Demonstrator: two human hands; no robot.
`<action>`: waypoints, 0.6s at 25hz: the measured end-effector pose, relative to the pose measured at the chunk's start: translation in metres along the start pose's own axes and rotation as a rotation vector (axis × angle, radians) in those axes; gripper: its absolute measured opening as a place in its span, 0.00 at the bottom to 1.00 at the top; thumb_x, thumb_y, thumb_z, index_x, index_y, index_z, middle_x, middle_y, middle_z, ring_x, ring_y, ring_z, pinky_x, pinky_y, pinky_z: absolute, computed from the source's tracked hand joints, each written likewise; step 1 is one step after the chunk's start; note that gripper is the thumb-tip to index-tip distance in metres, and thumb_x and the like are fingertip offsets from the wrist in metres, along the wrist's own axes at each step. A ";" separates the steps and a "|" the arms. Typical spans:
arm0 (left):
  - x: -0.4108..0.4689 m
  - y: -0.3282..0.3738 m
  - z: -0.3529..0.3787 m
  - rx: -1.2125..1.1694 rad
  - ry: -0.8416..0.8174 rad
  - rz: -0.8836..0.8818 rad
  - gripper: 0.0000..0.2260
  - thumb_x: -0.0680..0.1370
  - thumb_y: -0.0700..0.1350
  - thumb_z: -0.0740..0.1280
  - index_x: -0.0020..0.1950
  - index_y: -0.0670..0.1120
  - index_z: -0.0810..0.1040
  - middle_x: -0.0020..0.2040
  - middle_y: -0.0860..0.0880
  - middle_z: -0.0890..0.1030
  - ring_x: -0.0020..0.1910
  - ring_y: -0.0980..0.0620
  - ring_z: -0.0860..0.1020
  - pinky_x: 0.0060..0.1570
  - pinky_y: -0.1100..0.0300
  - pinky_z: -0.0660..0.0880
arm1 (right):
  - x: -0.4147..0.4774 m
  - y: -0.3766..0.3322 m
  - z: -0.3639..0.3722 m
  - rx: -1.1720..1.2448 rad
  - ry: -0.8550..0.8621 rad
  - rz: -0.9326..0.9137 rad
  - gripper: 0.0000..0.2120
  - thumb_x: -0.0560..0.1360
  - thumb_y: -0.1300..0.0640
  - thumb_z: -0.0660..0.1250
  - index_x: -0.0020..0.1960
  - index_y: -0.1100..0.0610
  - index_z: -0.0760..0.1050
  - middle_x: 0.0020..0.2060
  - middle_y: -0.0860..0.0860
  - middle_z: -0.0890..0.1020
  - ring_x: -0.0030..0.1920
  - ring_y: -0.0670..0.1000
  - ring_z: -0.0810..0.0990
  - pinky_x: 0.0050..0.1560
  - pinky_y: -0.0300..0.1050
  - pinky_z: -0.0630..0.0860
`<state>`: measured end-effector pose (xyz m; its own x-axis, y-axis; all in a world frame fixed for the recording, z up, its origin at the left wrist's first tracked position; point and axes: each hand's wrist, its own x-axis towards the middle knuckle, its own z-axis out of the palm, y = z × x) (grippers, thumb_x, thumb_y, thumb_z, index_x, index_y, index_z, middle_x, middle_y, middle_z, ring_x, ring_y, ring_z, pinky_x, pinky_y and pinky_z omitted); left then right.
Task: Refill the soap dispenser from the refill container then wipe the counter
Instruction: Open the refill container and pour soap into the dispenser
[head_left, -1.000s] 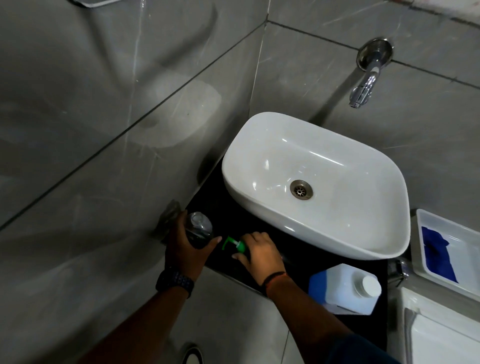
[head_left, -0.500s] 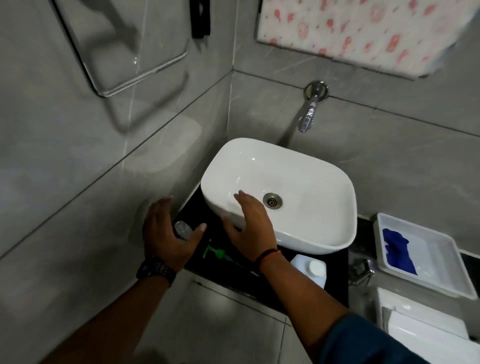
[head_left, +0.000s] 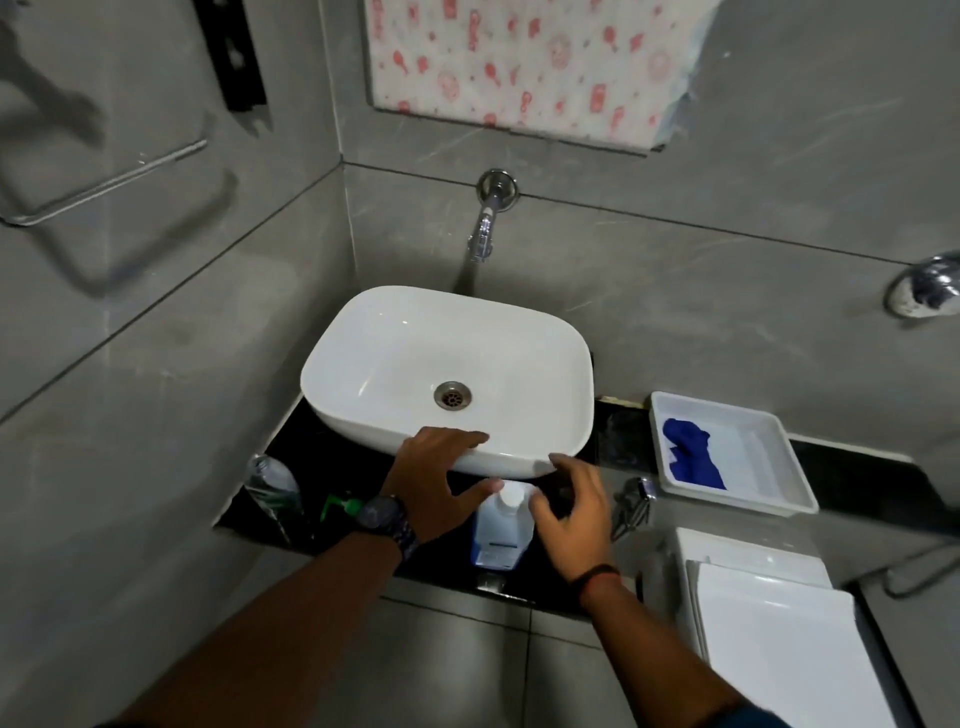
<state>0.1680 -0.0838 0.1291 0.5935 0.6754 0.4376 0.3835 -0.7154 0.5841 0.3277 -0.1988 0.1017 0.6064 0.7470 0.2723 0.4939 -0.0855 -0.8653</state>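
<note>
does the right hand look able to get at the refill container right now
Probably yes: the right hand hovers open beside the refill container with nothing between them; the left hand is at its other side.

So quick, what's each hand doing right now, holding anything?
Left hand: open, holding nothing, beside the refill container.
Right hand: open, fingers loosely curled, holding nothing.

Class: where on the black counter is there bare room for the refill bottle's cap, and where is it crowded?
Bare: the counter strip between basin and white tray; the front edge left of the refill bottle. Crowded: the left corner, with dispenser and green pump; round the bottle, between left hand and right hand.
</note>
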 end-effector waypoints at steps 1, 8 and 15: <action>0.001 0.004 0.007 -0.020 -0.039 -0.005 0.25 0.67 0.60 0.72 0.60 0.51 0.77 0.53 0.52 0.81 0.54 0.49 0.76 0.53 0.47 0.74 | -0.009 0.011 -0.002 0.006 -0.091 0.023 0.23 0.66 0.55 0.71 0.60 0.52 0.72 0.56 0.50 0.74 0.58 0.49 0.75 0.60 0.48 0.73; 0.000 0.014 0.041 -0.094 -0.221 0.070 0.20 0.68 0.44 0.73 0.60 0.46 0.78 0.57 0.48 0.81 0.56 0.50 0.78 0.59 0.56 0.72 | -0.018 0.037 0.020 -0.015 -0.375 0.126 0.39 0.58 0.53 0.83 0.59 0.34 0.65 0.53 0.35 0.78 0.54 0.34 0.76 0.49 0.23 0.70; -0.008 0.019 0.044 -0.178 -0.042 -0.107 0.18 0.66 0.45 0.77 0.54 0.46 0.81 0.50 0.48 0.84 0.51 0.48 0.79 0.56 0.60 0.71 | -0.013 0.045 0.025 -0.014 -0.419 0.163 0.34 0.63 0.55 0.80 0.62 0.42 0.65 0.55 0.39 0.76 0.53 0.35 0.74 0.50 0.22 0.68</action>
<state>0.2023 -0.1106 0.1066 0.5862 0.7355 0.3397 0.3175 -0.5944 0.7389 0.3262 -0.1958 0.0488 0.3737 0.9253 -0.0640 0.4225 -0.2313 -0.8764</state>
